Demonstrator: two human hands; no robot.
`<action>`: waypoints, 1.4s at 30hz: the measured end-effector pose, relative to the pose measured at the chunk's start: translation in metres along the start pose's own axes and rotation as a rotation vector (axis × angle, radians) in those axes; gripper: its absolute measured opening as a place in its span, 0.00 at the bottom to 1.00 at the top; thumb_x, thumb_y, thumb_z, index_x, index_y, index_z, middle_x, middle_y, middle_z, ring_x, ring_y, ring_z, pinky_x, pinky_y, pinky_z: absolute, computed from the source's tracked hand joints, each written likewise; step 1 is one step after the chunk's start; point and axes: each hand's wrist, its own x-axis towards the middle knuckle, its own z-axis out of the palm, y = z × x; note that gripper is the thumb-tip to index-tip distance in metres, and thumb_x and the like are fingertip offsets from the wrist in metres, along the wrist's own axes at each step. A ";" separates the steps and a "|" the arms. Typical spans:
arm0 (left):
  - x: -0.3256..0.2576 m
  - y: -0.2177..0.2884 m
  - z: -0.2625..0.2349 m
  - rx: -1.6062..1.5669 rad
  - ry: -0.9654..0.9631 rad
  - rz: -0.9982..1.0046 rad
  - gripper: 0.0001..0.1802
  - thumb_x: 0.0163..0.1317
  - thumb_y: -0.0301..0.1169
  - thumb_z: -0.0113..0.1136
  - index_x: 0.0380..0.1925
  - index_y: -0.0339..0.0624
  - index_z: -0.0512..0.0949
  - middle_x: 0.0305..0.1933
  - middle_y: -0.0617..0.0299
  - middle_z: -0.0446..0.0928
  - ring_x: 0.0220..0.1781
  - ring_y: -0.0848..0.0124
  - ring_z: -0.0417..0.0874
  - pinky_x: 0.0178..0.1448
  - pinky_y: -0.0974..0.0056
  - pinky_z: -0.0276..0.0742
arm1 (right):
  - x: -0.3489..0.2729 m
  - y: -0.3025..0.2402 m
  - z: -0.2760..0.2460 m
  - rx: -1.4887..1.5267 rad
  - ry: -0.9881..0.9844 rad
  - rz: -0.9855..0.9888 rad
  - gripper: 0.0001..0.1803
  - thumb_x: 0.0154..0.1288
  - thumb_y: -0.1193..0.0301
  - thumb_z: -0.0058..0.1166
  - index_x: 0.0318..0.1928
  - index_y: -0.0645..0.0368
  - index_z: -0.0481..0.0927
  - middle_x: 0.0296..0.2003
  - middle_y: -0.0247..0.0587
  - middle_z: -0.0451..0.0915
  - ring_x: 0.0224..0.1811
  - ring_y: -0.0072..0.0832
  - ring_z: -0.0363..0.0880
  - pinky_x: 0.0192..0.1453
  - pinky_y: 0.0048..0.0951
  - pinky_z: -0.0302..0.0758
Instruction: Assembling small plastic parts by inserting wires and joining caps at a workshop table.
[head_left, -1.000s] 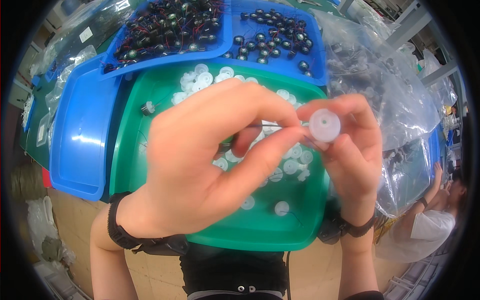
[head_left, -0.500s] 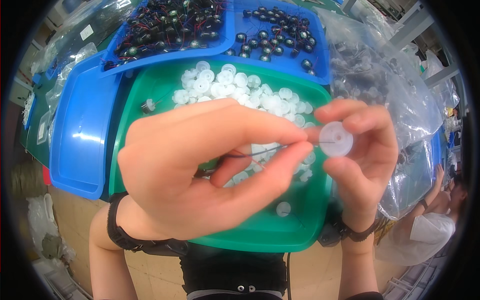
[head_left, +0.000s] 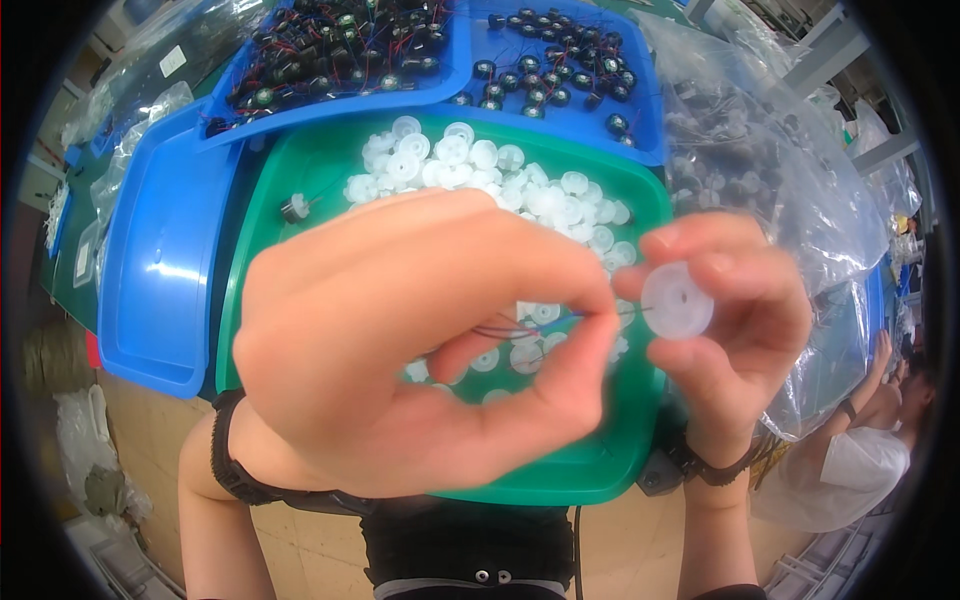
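Observation:
Thin wires, dark, red and blue, run through the closed thumb and fingertips of my left hand. Whatever they lead back to is hidden inside that hand. Their tips point right, toward a translucent white plastic disc with a small hole at its centre. My right hand pinches this disc by its rim, face turned up. One wire end reaches the disc's left part; I cannot tell whether it passes through an opening. Both hands are above a green tray, where a pile of similar white discs lies.
Behind the green tray, two blue trays hold many small black round motors with wires. Another blue tray stands at the left. Clear plastic bags lie at the right. Another person sits at far right.
The disc has moved slightly down and right, tilting a little. The wire end has shifted from near its centre to its left part. My left fingers have closed more; a green-black part there is now hidden.

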 end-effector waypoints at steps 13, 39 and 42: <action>-0.001 -0.003 0.002 -0.033 -0.023 0.093 0.11 0.32 0.18 0.61 0.22 0.38 0.76 0.19 0.69 0.73 0.14 0.82 0.58 0.19 0.75 0.50 | -0.004 -0.003 0.011 0.182 0.078 0.108 0.21 0.51 0.67 0.63 0.45 0.56 0.72 0.43 0.50 0.72 0.41 0.29 0.73 0.43 0.23 0.71; 0.005 0.006 0.000 0.040 -0.139 0.169 0.14 0.37 0.15 0.60 0.28 0.39 0.75 0.25 0.70 0.76 0.17 0.81 0.62 0.20 0.76 0.55 | -0.005 0.001 0.005 0.173 -0.008 0.061 0.21 0.51 0.66 0.66 0.44 0.54 0.70 0.43 0.48 0.72 0.41 0.29 0.74 0.46 0.24 0.70; 0.001 0.000 -0.002 0.047 -0.186 0.092 0.14 0.39 0.15 0.62 0.28 0.39 0.75 0.27 0.68 0.77 0.18 0.81 0.63 0.20 0.76 0.56 | -0.006 0.002 0.005 0.159 0.013 0.070 0.22 0.51 0.65 0.66 0.44 0.54 0.71 0.43 0.49 0.73 0.42 0.30 0.74 0.46 0.25 0.70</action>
